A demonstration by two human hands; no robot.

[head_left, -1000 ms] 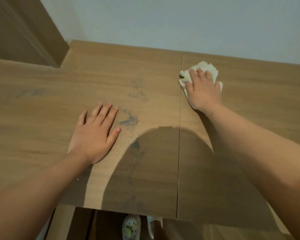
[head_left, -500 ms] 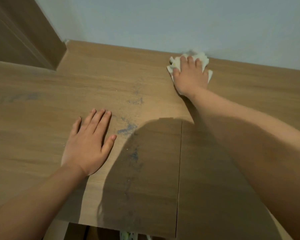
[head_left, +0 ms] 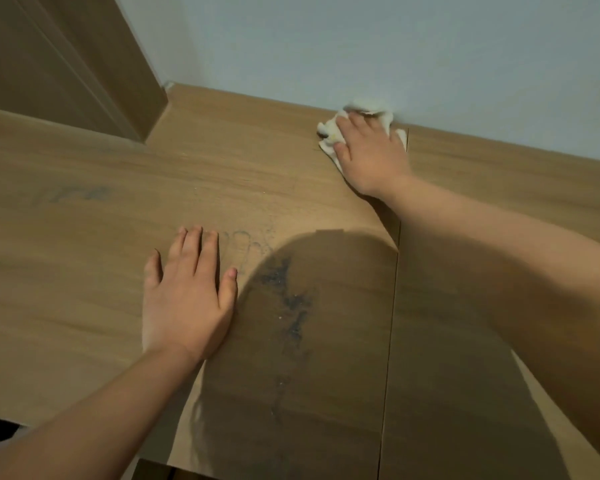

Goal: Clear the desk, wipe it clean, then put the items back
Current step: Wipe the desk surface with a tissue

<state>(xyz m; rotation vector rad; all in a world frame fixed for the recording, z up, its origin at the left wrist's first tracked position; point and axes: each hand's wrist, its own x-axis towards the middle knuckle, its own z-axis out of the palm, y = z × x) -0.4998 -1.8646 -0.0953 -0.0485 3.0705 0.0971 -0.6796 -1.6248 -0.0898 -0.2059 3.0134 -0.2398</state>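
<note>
The wooden desk (head_left: 84, 271) fills the view, with nothing standing on it. My right hand (head_left: 369, 154) presses a crumpled white cloth (head_left: 328, 135) flat against the desk's far edge, right at the wall. Most of the cloth is hidden under the palm and fingers. My left hand (head_left: 187, 299) lies flat on the desk in the middle, fingers straight and slightly spread. Dark smudged stains (head_left: 288, 296) run down the desk just right of my left hand, partly inside my shadow.
A pale wall (head_left: 361, 46) rises behind the desk. A wooden panel (head_left: 66, 64) stands at the back left corner. A seam (head_left: 394, 289) runs front to back across the desk top. A fainter grey smudge (head_left: 84, 194) marks the left side.
My right hand has slid the cloth away from me, up to the wall edge. My left hand has stayed flat on the desk.
</note>
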